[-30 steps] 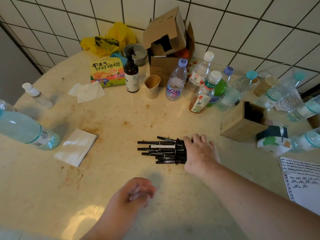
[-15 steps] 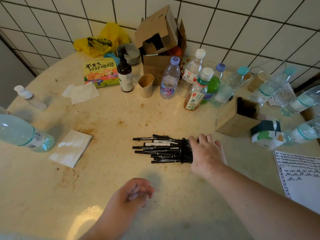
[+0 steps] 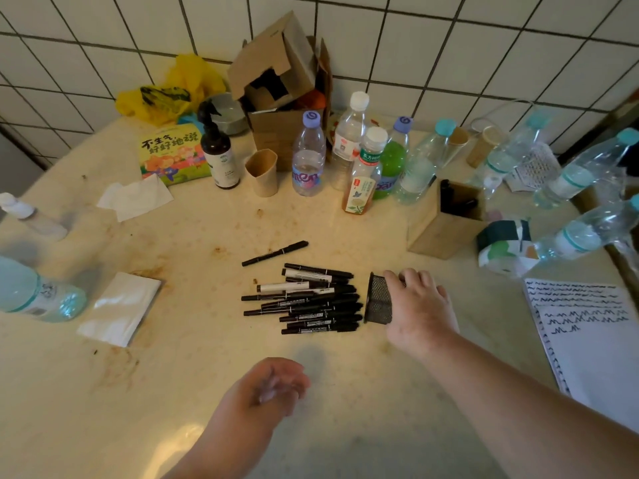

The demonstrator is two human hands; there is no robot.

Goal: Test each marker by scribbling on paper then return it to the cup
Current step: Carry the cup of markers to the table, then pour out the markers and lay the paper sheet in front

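Black mesh cup (image 3: 379, 299) lies tipped on the counter (image 3: 207, 375), the right hand (image 3: 420, 307) curled in a grip over it. Markers (image 3: 307, 299) lie spilled just left of its mouth; one marker (image 3: 275, 253) lies apart. The left hand (image 3: 268, 388) hovers, loosely curled, over bare counter.

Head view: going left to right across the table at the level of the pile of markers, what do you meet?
Lying water bottle → white folded paper → pile of black markers → tipped mesh cup → right hand, gripping the cup → notebook with scribbles.
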